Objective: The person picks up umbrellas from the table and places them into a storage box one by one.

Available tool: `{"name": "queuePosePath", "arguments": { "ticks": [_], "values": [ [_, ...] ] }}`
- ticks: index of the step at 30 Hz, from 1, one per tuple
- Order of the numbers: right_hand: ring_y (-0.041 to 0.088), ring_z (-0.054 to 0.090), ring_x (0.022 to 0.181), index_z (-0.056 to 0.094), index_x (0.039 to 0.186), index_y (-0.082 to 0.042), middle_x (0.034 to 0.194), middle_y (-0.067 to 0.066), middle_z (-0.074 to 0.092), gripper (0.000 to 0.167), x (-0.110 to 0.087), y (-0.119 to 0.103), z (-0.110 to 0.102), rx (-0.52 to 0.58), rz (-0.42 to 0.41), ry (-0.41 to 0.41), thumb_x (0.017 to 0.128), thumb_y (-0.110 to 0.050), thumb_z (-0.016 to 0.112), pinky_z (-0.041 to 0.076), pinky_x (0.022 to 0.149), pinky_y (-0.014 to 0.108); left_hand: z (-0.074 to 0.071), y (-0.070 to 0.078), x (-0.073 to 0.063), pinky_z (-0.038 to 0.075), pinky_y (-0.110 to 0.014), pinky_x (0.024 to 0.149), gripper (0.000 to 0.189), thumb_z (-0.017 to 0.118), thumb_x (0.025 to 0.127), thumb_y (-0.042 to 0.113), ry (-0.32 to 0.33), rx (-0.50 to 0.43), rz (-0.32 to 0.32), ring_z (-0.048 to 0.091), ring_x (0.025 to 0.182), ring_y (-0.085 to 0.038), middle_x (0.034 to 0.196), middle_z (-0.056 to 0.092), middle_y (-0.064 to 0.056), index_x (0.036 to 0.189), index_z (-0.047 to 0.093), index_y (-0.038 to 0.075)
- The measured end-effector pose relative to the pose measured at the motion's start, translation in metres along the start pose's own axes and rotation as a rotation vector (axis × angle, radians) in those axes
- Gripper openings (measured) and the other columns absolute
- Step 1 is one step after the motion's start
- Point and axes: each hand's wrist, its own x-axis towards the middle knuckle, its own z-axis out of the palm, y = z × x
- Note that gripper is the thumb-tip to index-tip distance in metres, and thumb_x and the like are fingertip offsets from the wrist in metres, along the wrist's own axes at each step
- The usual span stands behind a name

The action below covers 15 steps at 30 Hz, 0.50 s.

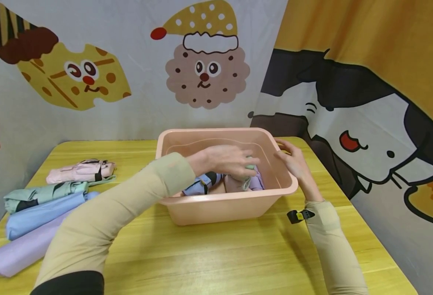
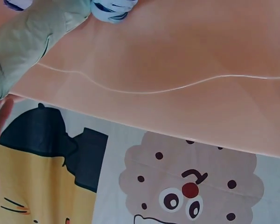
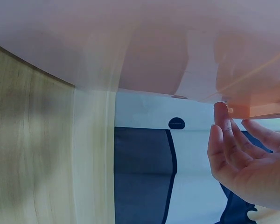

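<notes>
My left hand point(image 1: 228, 159) reaches into the pink plastic bin point(image 1: 220, 205) and grips a pale green folded umbrella point(image 2: 37, 37), mostly covered by the hand in the head view. Beneath it in the bin lie a blue folded umbrella point(image 1: 198, 186), a pink one point(image 1: 234, 184) and a purple one point(image 1: 257, 180), partly hidden. On the bin's right rim, my right hand point(image 1: 293, 162) rests with loosely bent fingers, its fingertips touching the edge in the right wrist view.
Left of the bin, a pink umbrella point(image 1: 80, 171), a green one point(image 1: 46, 194), a blue one point(image 1: 46, 215) and a purple one point(image 1: 24, 250) lie side by side on the wooden table point(image 1: 201, 262). A printed curtain point(image 1: 135, 119) hangs behind.
</notes>
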Motion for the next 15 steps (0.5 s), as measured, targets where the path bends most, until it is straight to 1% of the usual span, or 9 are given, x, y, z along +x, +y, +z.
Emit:
{"name": "queuePosePath", "arguments": {
  "ticks": [3,6,8,12,14,15],
  "values": [
    [0.036,0.058,0.109,0.043,0.142,-0.007,0.133,0.027,0.052,0.050,-0.001,-0.001,0.000,-0.003,-0.001,0.004,0.093,-0.017,0.051,0.047,0.072,0.012,-0.004,0.001,-0.001,0.054,-0.032,0.088,0.035,0.053,0.094,0.010,-0.046,-0.022,-0.027,0.061,0.107,-0.022,0.126,0.057,-0.005,0.127,0.057,0.023],
    [0.036,0.058,0.110,0.044,0.141,-0.006,0.134,0.027,0.052,0.050,-0.001,-0.001,0.001,-0.012,-0.003,0.009,0.093,-0.017,0.050,0.046,0.074,0.013,-0.008,0.001,-0.002,0.056,-0.033,0.085,0.034,0.055,0.094,0.012,-0.078,-0.055,-0.042,0.063,0.106,-0.021,0.125,0.059,-0.003,0.125,0.058,0.025],
    [0.037,0.057,0.112,0.044,0.141,-0.006,0.134,0.027,0.052,0.050,-0.001,-0.002,0.001,-0.017,-0.006,0.010,0.093,-0.017,0.050,0.046,0.075,0.013,-0.010,0.001,-0.003,0.057,-0.032,0.080,0.034,0.054,0.094,0.012,-0.107,-0.081,-0.052,0.065,0.102,-0.020,0.125,0.059,-0.003,0.125,0.058,0.026],
    [0.038,0.056,0.114,0.043,0.142,-0.006,0.135,0.028,0.051,0.050,-0.001,-0.002,0.000,-0.017,-0.011,0.007,0.094,-0.016,0.050,0.045,0.076,0.013,-0.016,-0.001,-0.003,0.057,-0.032,0.080,0.036,0.053,0.095,0.013,-0.199,-0.156,-0.089,0.067,0.097,-0.019,0.131,0.057,-0.003,0.128,0.057,0.027],
    [0.038,0.056,0.114,0.042,0.142,-0.006,0.135,0.028,0.051,0.050,-0.002,-0.003,0.000,-0.012,-0.011,0.004,0.094,-0.016,0.050,0.045,0.076,0.013,-0.019,-0.002,-0.003,0.056,-0.033,0.083,0.036,0.053,0.095,0.016,-0.250,-0.204,-0.119,0.067,0.097,-0.021,0.135,0.055,-0.003,0.129,0.056,0.027],
    [0.038,0.056,0.115,0.042,0.143,-0.006,0.135,0.028,0.051,0.050,-0.002,-0.003,0.000,-0.012,-0.010,0.003,0.094,-0.016,0.050,0.044,0.076,0.012,-0.020,-0.003,-0.004,0.056,-0.034,0.084,0.035,0.053,0.096,0.017,-0.264,-0.227,-0.133,0.067,0.098,-0.021,0.135,0.055,-0.003,0.129,0.057,0.027]
  ]
}}
